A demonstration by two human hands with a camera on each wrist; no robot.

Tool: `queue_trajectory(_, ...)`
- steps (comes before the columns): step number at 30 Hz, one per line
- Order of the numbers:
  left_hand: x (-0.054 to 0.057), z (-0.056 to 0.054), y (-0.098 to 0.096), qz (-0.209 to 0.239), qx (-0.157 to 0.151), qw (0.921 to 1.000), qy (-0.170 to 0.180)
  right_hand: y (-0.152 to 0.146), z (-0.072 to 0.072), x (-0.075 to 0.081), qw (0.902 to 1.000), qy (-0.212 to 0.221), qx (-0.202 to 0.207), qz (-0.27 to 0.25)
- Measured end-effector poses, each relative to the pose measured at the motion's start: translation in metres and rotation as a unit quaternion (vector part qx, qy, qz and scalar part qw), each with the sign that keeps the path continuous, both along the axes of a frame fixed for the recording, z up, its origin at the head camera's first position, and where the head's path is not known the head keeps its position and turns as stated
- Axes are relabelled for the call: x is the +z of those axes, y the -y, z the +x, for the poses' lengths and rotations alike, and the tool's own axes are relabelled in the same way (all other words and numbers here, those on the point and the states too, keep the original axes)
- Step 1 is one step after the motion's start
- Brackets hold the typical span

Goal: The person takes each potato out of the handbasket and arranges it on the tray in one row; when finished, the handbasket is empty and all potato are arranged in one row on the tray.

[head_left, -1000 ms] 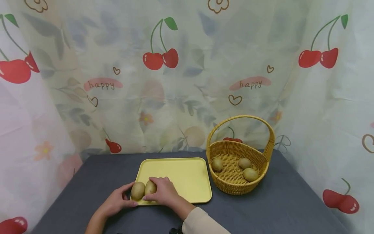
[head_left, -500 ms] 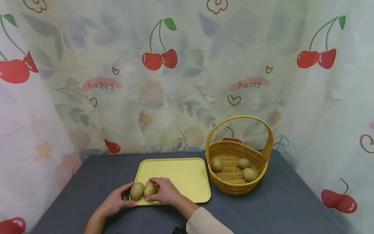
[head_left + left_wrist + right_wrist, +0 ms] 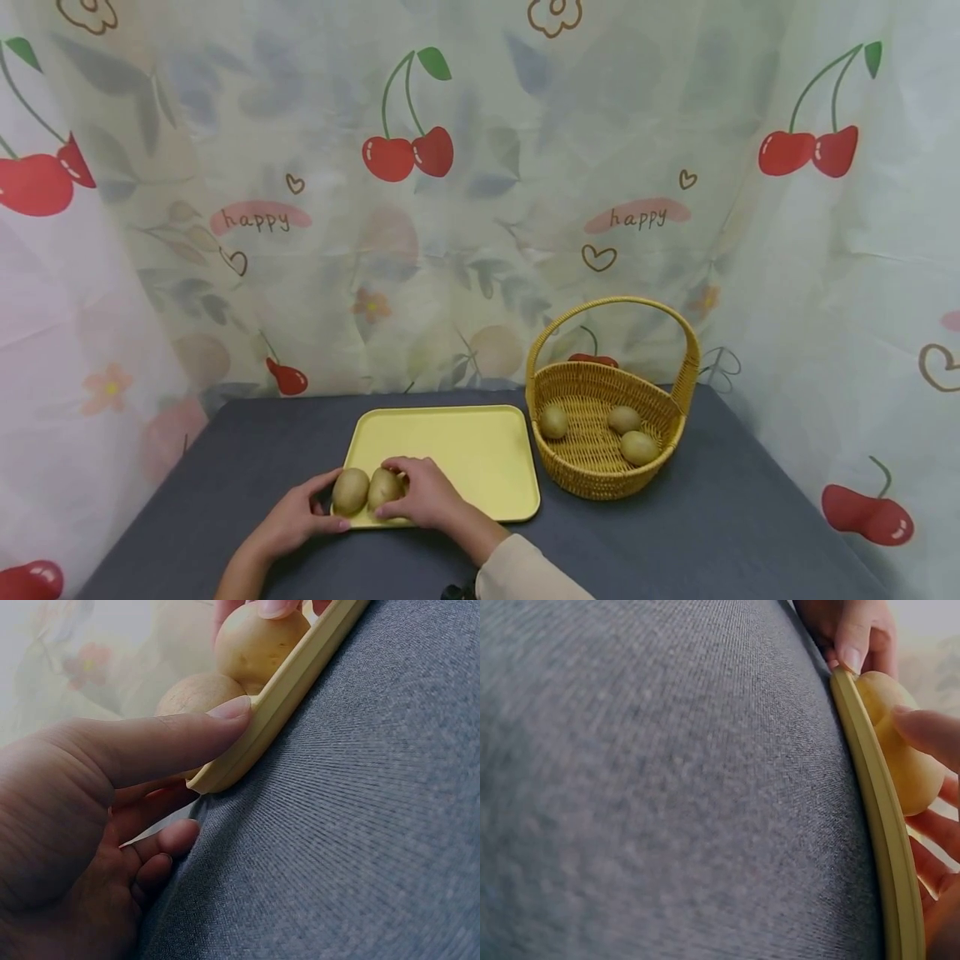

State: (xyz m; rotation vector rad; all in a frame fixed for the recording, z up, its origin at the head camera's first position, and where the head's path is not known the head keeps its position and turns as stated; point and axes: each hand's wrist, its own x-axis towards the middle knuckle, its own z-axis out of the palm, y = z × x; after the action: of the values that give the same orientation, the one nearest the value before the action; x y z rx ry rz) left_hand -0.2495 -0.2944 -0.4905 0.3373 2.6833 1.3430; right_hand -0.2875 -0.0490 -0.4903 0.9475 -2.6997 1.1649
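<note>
Two potatoes sit side by side at the near left corner of a yellow tray (image 3: 472, 467). My right hand (image 3: 426, 493) grips the right potato (image 3: 384, 490), thumb on its near side and fingers over the far side. Beside it, the left potato (image 3: 350, 492) appears to touch it. My left hand (image 3: 296, 512) holds the tray's near left corner; in the left wrist view its thumb (image 3: 225, 712) lies on the rim, and its index fingertip is close to the left potato in the head view. In the right wrist view the right thumb (image 3: 930, 731) rests on a potato.
A wicker basket (image 3: 600, 483) with a tall handle stands right of the tray, holding three potatoes, among them one at its left side (image 3: 553, 422). Dark grey cloth (image 3: 645, 542) covers the table. A printed curtain (image 3: 480, 208) hangs behind and at both sides.
The right hand's grip on the right potato shifts slightly; the potato stays in the tray's corner next to the other. The whole head view drifts a little left. The left hand keeps its place.
</note>
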Motion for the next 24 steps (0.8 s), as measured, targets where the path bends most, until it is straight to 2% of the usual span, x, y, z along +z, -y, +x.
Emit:
queue_trajectory(6,-0.003,-0.002,0.0,-0.005,0.008,1.0,0.001,-0.002,0.001,0.001,0.9998,0.006,0.016,0.009)
queue_trajectory(10,-0.003,-0.003,0.0,-0.006,0.006,0.9999,-0.006,-0.008,-0.001,0.008,0.9989,0.008,0.032,0.033)
queue_trajectory(13,-0.002,-0.002,-0.001,-0.007,0.004,0.9999,-0.009,-0.021,0.0,0.023,0.9982,0.021,0.047,0.029)
queue_trajectory(18,0.0,-0.001,-0.002,-0.007,0.007,0.9999,-0.002,-0.052,0.004,0.052,0.9954,0.06,0.069,-0.029)
queue_trajectory(21,0.0,0.001,-0.002,-0.009,0.009,0.9999,-0.005,-0.068,0.006,0.068,0.9933,0.064,0.084,-0.048)
queue_trajectory(24,0.0,0.001,-0.002,-0.013,0.01,0.9998,-0.007,-0.087,0.006,0.082,0.993,0.055,0.094,-0.046)
